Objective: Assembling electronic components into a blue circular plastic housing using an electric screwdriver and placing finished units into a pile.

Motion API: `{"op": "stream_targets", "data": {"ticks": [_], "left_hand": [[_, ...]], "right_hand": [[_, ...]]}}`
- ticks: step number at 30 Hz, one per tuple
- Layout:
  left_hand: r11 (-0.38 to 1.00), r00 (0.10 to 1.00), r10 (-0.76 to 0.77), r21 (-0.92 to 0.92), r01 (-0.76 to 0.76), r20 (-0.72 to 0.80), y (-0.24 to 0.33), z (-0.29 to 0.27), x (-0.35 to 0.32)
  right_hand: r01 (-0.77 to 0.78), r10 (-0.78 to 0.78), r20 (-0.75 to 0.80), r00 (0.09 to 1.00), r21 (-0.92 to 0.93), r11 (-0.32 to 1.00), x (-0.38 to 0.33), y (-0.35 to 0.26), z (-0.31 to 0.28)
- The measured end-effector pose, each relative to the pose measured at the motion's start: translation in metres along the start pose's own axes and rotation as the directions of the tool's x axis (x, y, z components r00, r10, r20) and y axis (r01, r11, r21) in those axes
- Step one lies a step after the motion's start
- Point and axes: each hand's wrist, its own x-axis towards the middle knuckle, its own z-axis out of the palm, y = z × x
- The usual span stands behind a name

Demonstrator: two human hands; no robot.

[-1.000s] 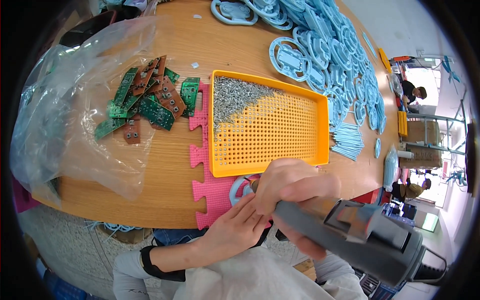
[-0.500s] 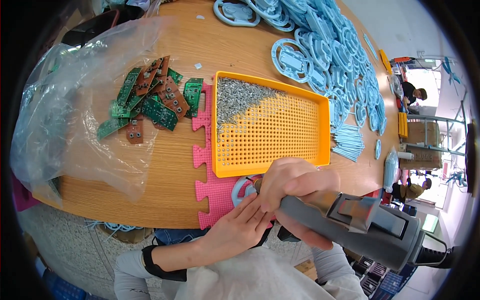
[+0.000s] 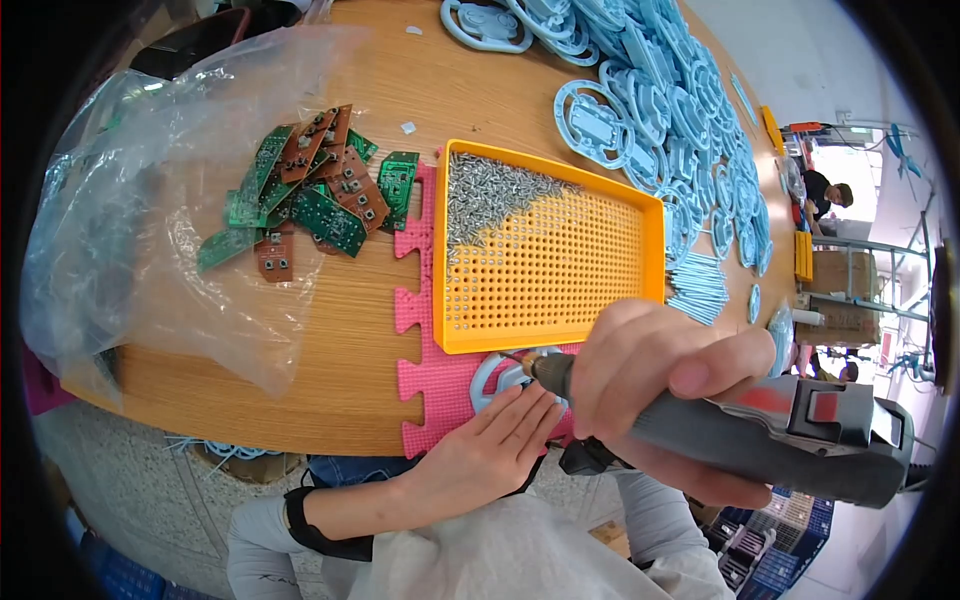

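Observation:
My right hand (image 3: 665, 375) is wrapped round a dark grey electric screwdriver (image 3: 770, 435). Its thin bit points left, over a light blue plastic wheel-shaped part (image 3: 482, 383) on the pink foam mat (image 3: 437, 385). Whether the bit touches the part I cannot tell. My left hand (image 3: 490, 440) lies with fingers stretched out over the near side of that part, hiding much of it. Just beyond both hands stands a yellow perforated tray (image 3: 550, 345), with small silver screws (image 3: 490, 195) heaped in its far left corner.
Green and brown circuit boards (image 3: 330, 220) lie in a pile at the left, beside a clear plastic bag (image 3: 190, 300). Many light blue wheel-shaped parts (image 3: 650, 100) are heaped at the far right. Thin blue rods (image 3: 697, 288) lie right of the tray. Another person (image 3: 825, 195) is in the background.
My right hand and the screwdriver have shifted right, away from my left hand, uncovering the bit and more of the blue part. My left hand stays about where it was.

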Motion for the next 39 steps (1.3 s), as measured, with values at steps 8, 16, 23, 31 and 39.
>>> {"op": "stream_targets", "data": {"ticks": [8,16,23,31,39], "left_hand": [[1.0,1.0,0.006,-0.004,-0.006,0.005,-0.002,-0.002,0.0],[1.0,1.0,0.013,0.025,-0.013,-0.005,-0.001,0.001,-0.001],[1.0,1.0,-0.011,0.011,0.011,-0.004,0.0,0.002,-0.002],[1.0,1.0,0.013,0.021,-0.013,0.022,-0.001,0.0,-0.001],[1.0,1.0,0.001,-0.009,-0.001,-0.004,0.001,0.001,-0.001]], "right_hand": [[-0.036,0.04,0.123,0.992,-0.039,0.999,-0.002,0.032,0.003],[-0.068,0.069,0.082,0.994,-0.021,0.997,-0.008,0.033,0.005],[-0.034,0.038,0.051,0.998,-0.076,0.997,-0.01,0.033,0.008],[-0.034,0.036,0.065,0.997,-0.04,0.999,-0.012,0.033,0.005],[-0.006,0.014,0.139,0.99,-0.062,0.998,-0.006,0.032,0.001]]}}
